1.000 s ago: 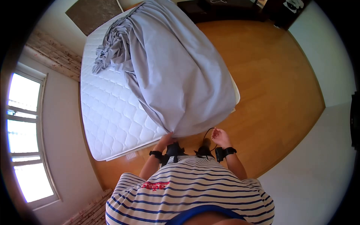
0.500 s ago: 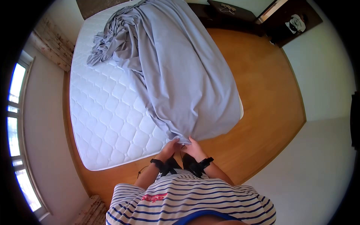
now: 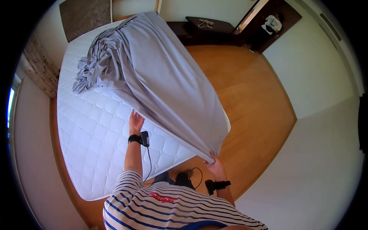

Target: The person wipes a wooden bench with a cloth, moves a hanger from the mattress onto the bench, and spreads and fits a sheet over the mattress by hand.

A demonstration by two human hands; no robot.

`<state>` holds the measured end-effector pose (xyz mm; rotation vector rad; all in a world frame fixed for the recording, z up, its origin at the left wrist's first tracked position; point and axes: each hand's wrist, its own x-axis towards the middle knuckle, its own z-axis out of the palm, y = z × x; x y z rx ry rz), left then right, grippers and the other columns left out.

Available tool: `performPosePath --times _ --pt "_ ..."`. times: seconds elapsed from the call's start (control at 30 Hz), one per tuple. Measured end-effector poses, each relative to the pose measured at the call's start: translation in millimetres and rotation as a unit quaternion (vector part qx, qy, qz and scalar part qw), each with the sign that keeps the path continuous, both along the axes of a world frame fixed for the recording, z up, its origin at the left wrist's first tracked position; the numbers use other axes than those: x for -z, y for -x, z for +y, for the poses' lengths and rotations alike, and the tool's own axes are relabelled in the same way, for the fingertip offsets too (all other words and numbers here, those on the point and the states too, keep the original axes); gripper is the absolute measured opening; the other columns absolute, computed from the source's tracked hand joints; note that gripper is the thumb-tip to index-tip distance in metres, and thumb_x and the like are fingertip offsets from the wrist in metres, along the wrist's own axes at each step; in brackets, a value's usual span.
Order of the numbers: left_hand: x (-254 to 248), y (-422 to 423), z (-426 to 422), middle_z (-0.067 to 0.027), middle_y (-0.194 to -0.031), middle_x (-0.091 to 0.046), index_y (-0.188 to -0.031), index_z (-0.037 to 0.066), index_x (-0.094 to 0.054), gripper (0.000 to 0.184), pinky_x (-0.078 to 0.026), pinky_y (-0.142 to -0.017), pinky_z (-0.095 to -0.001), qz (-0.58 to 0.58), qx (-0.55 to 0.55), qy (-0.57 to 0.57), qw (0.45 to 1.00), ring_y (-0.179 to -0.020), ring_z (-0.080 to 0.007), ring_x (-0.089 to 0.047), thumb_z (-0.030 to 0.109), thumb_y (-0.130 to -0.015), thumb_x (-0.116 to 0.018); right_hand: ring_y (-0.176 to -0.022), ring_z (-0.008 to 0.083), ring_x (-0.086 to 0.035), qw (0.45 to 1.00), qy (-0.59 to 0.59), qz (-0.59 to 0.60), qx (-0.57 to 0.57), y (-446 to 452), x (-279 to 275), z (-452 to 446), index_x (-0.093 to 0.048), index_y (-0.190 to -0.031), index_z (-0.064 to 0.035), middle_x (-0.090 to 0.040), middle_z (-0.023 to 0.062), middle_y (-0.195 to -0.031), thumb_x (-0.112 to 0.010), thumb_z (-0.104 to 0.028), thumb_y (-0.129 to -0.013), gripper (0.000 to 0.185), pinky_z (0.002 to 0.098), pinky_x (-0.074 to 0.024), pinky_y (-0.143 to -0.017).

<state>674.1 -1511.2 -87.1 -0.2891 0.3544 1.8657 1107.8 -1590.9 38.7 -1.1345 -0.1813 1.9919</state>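
Observation:
A grey bed sheet [image 3: 165,69] covers the right part of a white quilted mattress [image 3: 92,145] and lies bunched at the far left. My left hand [image 3: 136,122] is stretched forward over the mattress, its fingers closed at the sheet's near edge. Off the mattress's near right corner, my right hand [image 3: 214,166] grips the end of that edge, thumb on top. Between the two hands the edge runs in a taut slanting line. Both wrists wear black straps with small devices, and a cable hangs from the left one.
A low dark cabinet [image 3: 207,32] with pale hangers [image 3: 205,23] on top stands against the far wall. By the dark door [image 3: 281,23] at the far right stands another person [image 3: 270,27]. Wooden floor [image 3: 249,88] runs along the right; a curtain [image 3: 40,69] hangs at left.
My hands were together at the sheet's near end; now they are apart. The left has moved forward and left, the right to the right and down, and the sheet's edge is stretched between them.

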Motion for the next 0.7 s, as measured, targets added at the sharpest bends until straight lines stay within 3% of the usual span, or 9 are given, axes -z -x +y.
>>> performPosePath --times 0.07,0.2,0.3,0.53,0.57,0.6,0.63,0.67,0.7 --pt "-36 30 9 -0.0092 -0.091 -0.056 -0.095 -0.001 -0.047 0.027 -0.042 -0.082 -0.0345 0.025 -0.018 0.029 0.999 -0.088 -0.0226 -0.053 0.021 -0.081 -0.051 -0.071 0.0180 -0.054 0.998 -0.025 -0.038 0.048 1 -8 2 -0.048 -0.098 -0.0090 -0.057 0.0059 -0.088 -0.057 -0.017 -0.079 0.023 0.0304 -0.0429 -0.056" --pt "-49 115 -12 -0.0117 -0.101 -0.054 -0.103 -0.001 -0.046 0.035 -0.038 -0.088 -0.0367 0.044 -0.045 0.071 0.995 -0.096 -0.0261 -0.050 0.023 -0.079 -0.054 -0.082 0.0183 -0.054 0.992 -0.045 -0.009 0.118 -10 0 17 -0.047 -0.102 -0.0087 -0.056 0.0039 -0.095 -0.054 -0.020 -0.080 0.025 0.0301 -0.0432 -0.064" --pt "-83 166 -69 -0.0120 -0.099 -0.056 -0.098 0.000 -0.051 0.030 -0.037 -0.088 -0.0368 0.113 -0.067 0.074 0.989 -0.096 -0.0258 -0.051 0.023 -0.080 -0.052 -0.090 0.0200 -0.053 0.983 -0.089 0.033 0.156 -41 39 38 -0.048 -0.102 -0.0079 -0.055 0.0044 -0.100 -0.054 -0.022 -0.080 0.027 0.0327 -0.0433 -0.072" --pt "-178 241 -265 -0.0131 -0.102 -0.055 -0.100 -0.001 -0.053 0.030 -0.036 -0.089 -0.0378 0.278 -0.170 0.051 0.944 -0.100 -0.0249 -0.049 0.023 -0.081 -0.049 -0.096 0.0228 -0.050 0.976 0.042 0.031 0.212 -72 102 47 -0.049 -0.100 -0.0055 -0.054 0.0076 -0.102 -0.054 -0.014 -0.076 0.026 0.0367 -0.0399 -0.082" --pt "-178 231 -293 -0.0128 -0.104 -0.054 -0.104 0.000 -0.050 0.031 -0.035 -0.091 -0.0373 0.473 -0.229 0.131 0.840 -0.101 -0.0241 -0.049 0.022 -0.083 -0.045 -0.096 0.0231 -0.049 0.973 0.057 0.028 0.223 -74 107 45 -0.049 -0.100 -0.0052 -0.054 0.0080 -0.103 -0.053 -0.014 -0.076 0.026 0.0365 -0.0393 -0.083" --pt "-179 219 -326 -0.0156 -0.107 -0.051 -0.111 -0.002 -0.044 0.037 -0.038 -0.088 -0.0348 0.523 -0.282 0.201 0.779 -0.099 -0.0229 -0.050 0.016 -0.079 -0.051 -0.096 0.0231 -0.049 0.973 0.073 0.026 0.219 -80 120 41 -0.049 -0.100 -0.0052 -0.054 0.0080 -0.103 -0.053 -0.014 -0.076 0.026 0.0365 -0.0393 -0.083" --pt "-207 168 -353 -0.0187 -0.108 -0.048 -0.116 -0.003 -0.038 0.049 -0.041 -0.084 -0.0333 0.759 -0.264 0.329 0.496 -0.096 -0.0231 -0.050 0.006 -0.072 -0.057 -0.100 0.0248 -0.047 0.975 0.071 0.017 0.208 -86 139 39 -0.048 -0.102 -0.0053 -0.052 0.0093 -0.106 -0.052 -0.014 -0.076 0.028 0.0382 -0.0379 -0.085" --pt "-202 153 -384 -0.0205 -0.108 -0.046 -0.118 -0.004 -0.034 0.060 -0.043 -0.081 -0.0329 0.710 -0.293 0.348 0.537 -0.094 -0.0244 -0.050 -0.001 -0.065 -0.060 -0.103 0.0265 -0.045 0.978 0.065 0.011 0.196 -85 152 35 -0.047 -0.104 -0.0053 -0.050 0.0106 -0.108 -0.051 -0.013 -0.077 0.029 0.0398 -0.0364 -0.088" --pt "-186 146 -421 -0.0184 -0.110 -0.045 -0.120 -0.003 -0.032 0.061 -0.042 -0.082 -0.0361 0.703 -0.307 0.367 0.527 -0.096 -0.0260 -0.049 0.002 -0.066 -0.060 -0.105 0.0266 -0.043 0.979 0.053 0.003 0.195 -70 135 22 -0.045 -0.106 -0.0047 -0.048 0.0106 -0.111 -0.050 -0.011 -0.075 0.032 0.0402 -0.0355 -0.088"
